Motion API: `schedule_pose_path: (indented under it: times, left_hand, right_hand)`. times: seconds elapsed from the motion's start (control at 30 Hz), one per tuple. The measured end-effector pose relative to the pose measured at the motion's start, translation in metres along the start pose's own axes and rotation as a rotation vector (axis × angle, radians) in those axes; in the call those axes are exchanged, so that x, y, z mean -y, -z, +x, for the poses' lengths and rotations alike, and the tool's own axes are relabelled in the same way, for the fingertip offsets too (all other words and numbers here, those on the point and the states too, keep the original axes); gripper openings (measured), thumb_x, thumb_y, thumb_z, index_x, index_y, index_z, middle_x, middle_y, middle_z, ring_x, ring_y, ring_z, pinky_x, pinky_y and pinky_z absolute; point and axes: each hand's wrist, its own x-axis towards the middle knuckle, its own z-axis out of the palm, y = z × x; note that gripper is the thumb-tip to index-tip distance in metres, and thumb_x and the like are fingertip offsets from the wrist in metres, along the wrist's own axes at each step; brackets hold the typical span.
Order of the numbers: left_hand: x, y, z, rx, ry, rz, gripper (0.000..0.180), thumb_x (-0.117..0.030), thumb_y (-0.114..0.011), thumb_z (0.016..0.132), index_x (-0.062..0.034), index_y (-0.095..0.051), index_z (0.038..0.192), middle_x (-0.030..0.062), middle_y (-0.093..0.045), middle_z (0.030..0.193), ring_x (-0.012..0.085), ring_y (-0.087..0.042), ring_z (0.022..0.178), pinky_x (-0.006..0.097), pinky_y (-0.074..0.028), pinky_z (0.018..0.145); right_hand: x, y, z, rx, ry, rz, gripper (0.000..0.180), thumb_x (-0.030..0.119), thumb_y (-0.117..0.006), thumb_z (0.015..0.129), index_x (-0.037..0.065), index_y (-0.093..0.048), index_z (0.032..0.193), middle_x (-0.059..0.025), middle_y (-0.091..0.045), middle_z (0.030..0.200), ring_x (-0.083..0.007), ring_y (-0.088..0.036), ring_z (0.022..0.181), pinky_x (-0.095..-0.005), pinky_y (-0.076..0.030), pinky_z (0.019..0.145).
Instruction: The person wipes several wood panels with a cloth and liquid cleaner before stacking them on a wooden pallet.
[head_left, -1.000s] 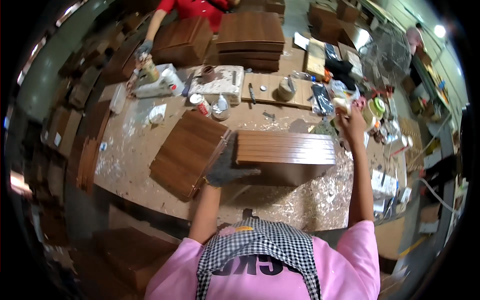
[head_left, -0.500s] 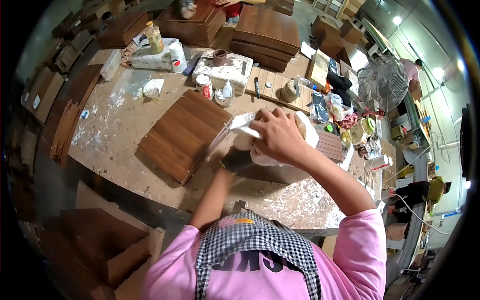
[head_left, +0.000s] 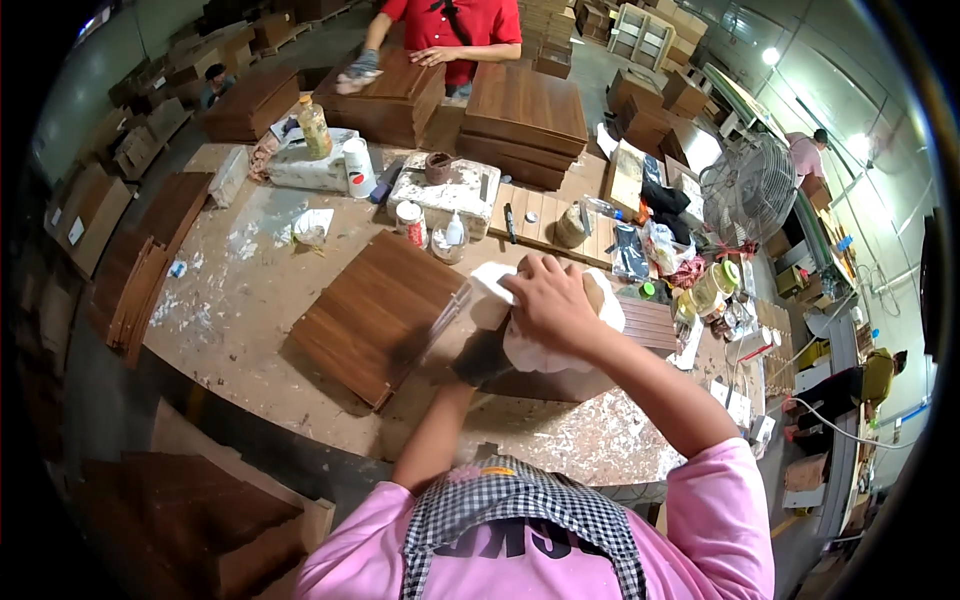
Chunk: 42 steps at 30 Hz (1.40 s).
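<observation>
My right hand [head_left: 550,305] is bare and closed over a bunched white cloth [head_left: 525,350], which hangs out on both sides of the fingers. Under the cloth is a brown wooden piece [head_left: 570,386], mostly covered by the hand and cloth. My left hand [head_left: 483,358] seems to wear a dark glove and is low beside this piece; its fingers are in shadow and hidden. Left of both hands, a small stack of brown wood-grain panels [head_left: 385,310] lies at a slant on the worktable [head_left: 215,320].
Farther back stand a small squeeze bottle [head_left: 455,230], a red-and-white can [head_left: 410,222], a white canister [head_left: 358,168] and panel stacks [head_left: 525,115]. A co-worker in red [head_left: 460,40] handles another stack. Jars [head_left: 712,288] and a large fan [head_left: 750,190] are on the right.
The view has tilted up, bringing more of the co-worker into sight. The cloth's loose end, stretched leftward before, is now bunched nearer my right hand. My left hand's dark glove shows more clearly.
</observation>
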Motion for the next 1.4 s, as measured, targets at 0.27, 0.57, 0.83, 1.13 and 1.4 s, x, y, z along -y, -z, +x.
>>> schedule_pose_path:
  times: [0.27, 0.57, 0.83, 1.13, 1.4]
  left_hand:
    - [-0.034, 0.009, 0.004, -0.117, -0.021, -0.391, 0.069, -0.025, -0.064, 0.092, -0.0043, -0.028, 0.148, 0.0151, -0.04, 0.145, 0.0239, -0.039, 0.136, 0.037, -0.032, 0.113]
    - [-0.078, 0.03, 0.015, 0.093, 0.034, -0.243, 0.092, -0.04, -0.085, 0.071, -0.0018, -0.036, 0.139, 0.0148, -0.054, 0.128, 0.031, -0.051, 0.123, 0.041, -0.042, 0.103]
    - [-0.043, 0.012, 0.012, 0.004, -0.142, -0.466, 0.086, -0.009, -0.087, 0.069, -0.0023, -0.036, 0.139, 0.0135, -0.05, 0.132, 0.0246, -0.049, 0.121, 0.036, -0.044, 0.105]
    - [0.007, 0.013, -0.053, 0.298, 0.268, -0.061, 0.077, -0.029, -0.083, 0.064, -0.0016, -0.049, 0.127, 0.0182, -0.053, 0.126, 0.0322, -0.052, 0.117, 0.042, -0.043, 0.1]
    - [-0.002, 0.001, -0.05, 0.05, 0.204, 0.224, 0.082, -0.043, -0.082, 0.056, -0.0012, -0.055, 0.121, 0.0209, -0.055, 0.122, 0.0369, -0.053, 0.115, 0.047, -0.04, 0.1]
  right_hand:
    - [0.007, -0.013, -0.008, 0.055, -0.008, -0.097, 0.038, 0.019, -0.059, 0.085, 0.016, -0.058, 0.124, -0.0193, -0.052, 0.127, -0.0391, -0.046, 0.124, -0.0567, -0.04, 0.098]
    - [-0.049, -0.018, 0.05, 0.109, -0.087, 0.295, 0.04, 0.01, -0.057, 0.081, 0.009, -0.063, 0.121, -0.0245, -0.067, 0.105, -0.0392, -0.066, 0.096, -0.0477, -0.051, 0.085]
    - [-0.087, 0.037, -0.009, 0.2, -0.061, 0.434, 0.048, 0.026, -0.065, 0.091, 0.009, -0.053, 0.134, -0.0219, -0.056, 0.123, -0.0371, -0.063, 0.101, -0.0459, -0.052, 0.086]
    - [-0.06, 0.006, -0.052, 0.018, 0.097, 0.161, 0.064, 0.038, -0.084, 0.061, 0.009, -0.063, 0.114, -0.0178, -0.054, 0.118, -0.0396, -0.052, 0.109, -0.0466, -0.043, 0.091]
    - [-0.104, 0.02, -0.088, -0.026, -0.067, 0.738, 0.071, 0.012, -0.088, 0.052, 0.003, -0.059, 0.116, -0.0114, -0.062, 0.112, -0.027, -0.061, 0.099, -0.0408, -0.05, 0.087]
